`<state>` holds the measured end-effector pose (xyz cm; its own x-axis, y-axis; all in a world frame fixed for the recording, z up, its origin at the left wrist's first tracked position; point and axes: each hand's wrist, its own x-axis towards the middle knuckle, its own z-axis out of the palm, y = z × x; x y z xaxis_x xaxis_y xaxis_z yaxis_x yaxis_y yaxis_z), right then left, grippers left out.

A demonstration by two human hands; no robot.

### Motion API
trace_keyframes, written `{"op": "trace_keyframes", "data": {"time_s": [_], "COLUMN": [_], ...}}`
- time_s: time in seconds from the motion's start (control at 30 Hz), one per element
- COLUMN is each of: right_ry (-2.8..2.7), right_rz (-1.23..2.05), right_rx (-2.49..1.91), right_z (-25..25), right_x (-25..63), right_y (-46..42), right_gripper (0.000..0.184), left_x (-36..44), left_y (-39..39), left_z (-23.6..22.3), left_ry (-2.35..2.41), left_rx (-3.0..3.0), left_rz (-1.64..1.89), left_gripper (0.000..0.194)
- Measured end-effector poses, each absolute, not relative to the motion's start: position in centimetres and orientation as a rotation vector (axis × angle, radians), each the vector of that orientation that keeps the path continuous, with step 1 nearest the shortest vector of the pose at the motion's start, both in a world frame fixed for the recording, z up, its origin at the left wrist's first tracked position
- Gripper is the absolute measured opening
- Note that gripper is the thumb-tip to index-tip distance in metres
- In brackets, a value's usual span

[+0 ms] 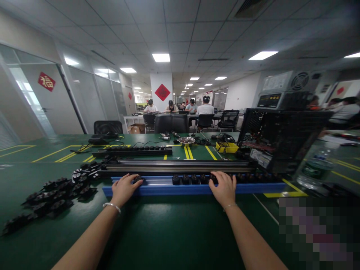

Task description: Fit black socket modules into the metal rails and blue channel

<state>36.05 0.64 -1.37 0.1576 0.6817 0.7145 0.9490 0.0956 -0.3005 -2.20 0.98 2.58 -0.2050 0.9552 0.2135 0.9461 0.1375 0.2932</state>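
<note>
A long blue rail (165, 190) with a silvery channel lies across the table in front of me. Small black block-like parts (194, 179) sit in a row along its middle and right. At the rail's left end my left hand (124, 190) closes its thumb and fingers round another small black part (137, 179). My right hand (224, 188) reaches over the rail right of its middle, thumb and fingers round a black part (214, 180) in the row. Its fingers partly cover the parts there.
Loose black parts (56, 197) are heaped at the left. Behind the blue rail lie dark long rails (180, 165) and another rail with parts (135, 150). A metal dish (186, 140), yellow tray (226, 147), computer case (284, 131) and bottle (317, 165) stand beyond. People sit farther back.
</note>
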Motion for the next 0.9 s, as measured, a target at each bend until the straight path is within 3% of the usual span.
{"op": "trace_keyframes", "data": {"time_s": [0.9], "right_ry": [-1.596], "right_rz": [-0.440], "right_rx": [-1.662], "right_z": [-1.2], "right_x": [36.0], "right_y": [0.6], "right_gripper": [0.030], "left_x": [-7.7], "left_y": [1.7], "left_z": [1.9], "left_ry": [2.362], "left_rx": [1.944], "left_rz": [0.556], "left_gripper": [0.043]}}
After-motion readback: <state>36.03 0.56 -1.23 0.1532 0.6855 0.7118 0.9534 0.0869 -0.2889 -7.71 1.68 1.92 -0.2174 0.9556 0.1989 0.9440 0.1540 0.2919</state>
